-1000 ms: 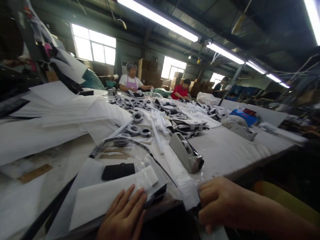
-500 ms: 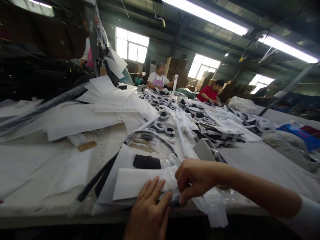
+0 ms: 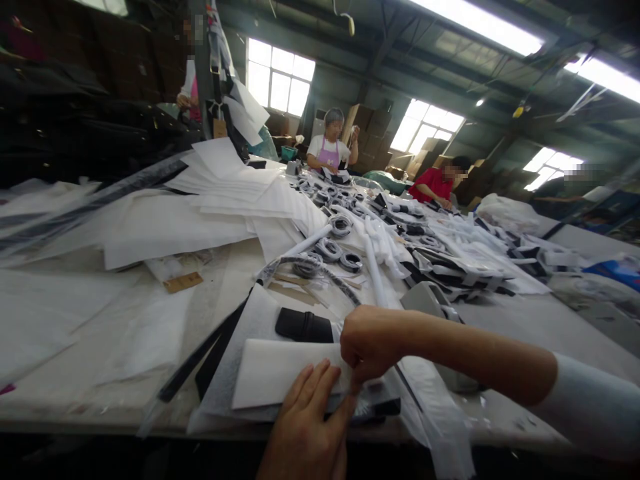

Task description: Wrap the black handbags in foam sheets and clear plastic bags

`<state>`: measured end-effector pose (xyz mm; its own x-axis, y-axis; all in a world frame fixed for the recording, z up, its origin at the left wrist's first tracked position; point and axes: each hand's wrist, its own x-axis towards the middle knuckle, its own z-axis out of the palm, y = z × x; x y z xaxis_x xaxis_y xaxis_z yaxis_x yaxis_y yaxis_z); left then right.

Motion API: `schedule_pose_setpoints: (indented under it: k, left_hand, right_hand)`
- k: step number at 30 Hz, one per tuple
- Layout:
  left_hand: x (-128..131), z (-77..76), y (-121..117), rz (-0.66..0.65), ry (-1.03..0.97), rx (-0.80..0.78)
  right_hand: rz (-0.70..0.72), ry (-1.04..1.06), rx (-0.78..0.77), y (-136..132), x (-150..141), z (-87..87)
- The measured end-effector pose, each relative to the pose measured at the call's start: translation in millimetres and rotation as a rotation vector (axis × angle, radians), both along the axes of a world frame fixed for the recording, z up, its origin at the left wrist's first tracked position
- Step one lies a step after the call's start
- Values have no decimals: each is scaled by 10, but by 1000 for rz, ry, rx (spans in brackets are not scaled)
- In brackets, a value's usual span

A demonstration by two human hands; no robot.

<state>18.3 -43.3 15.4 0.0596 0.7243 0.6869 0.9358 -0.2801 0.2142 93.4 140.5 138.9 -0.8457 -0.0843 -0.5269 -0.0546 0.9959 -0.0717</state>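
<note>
A folded white foam sheet (image 3: 280,373) lies on a larger sheet of white paper (image 3: 220,393) at the table's near edge. My left hand (image 3: 310,417) rests on the foam with fingers stretched out flat, its thumb close to my right hand. My right hand (image 3: 373,343) is closed in a pinch at the foam's right end; what its fingertips hold is hidden. Just behind the foam is a black strap-like piece (image 3: 303,325). A dark part under clear plastic (image 3: 375,407) shows below my right hand.
A grey tape dispenser (image 3: 430,303) stands behind my right forearm. Stacked white sheets (image 3: 225,200) cover the left. Coiled wrapped cords (image 3: 330,250) and wrapped black pieces (image 3: 450,267) spread across the table. Co-workers (image 3: 327,150) are at its far side. White strips (image 3: 445,413) hang over the near edge.
The camera view has shifted slightly. My right hand has moved up and left over the foam's right end, uncovering the dark part below it. My left hand stays on the foam.
</note>
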Motion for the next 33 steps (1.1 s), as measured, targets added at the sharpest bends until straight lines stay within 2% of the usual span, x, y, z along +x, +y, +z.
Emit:
schedule_pose_setpoints:
  k: [5,9,12,16,19,21,26,29,33]
  left_hand:
    - [7,-90,-2,-7,-89,63]
    - [-38,-50,-6,-44,-16,54]
    - [-30,-59,6,-15,62,36]
    - [39,-224,64,14,43,77]
    - [72,-369,115,30,-23,164]
    - [68,-419,129,30,-21,167]
    - [17,-421,116,7,73,124]
    - [8,-437,133,9,89,143]
    - [8,-493,171,4,99,185]
  right_hand:
    - [8,-31,110,-96,-90,50]
    - [7,-98,158,-137,-135,74]
    - [-4,-130,197,-172,-164,99]
    - [2,-141,214,-191,-226,95]
    - [16,-162,234,-160,-294,43]
    - [2,-190,225,-117,-327,-28]
    - [-132,-14,16,8,-347,-263]
    - [-147,-45,84,65,-393,-315]
    - [-150,-71,139,182,-480,-288]
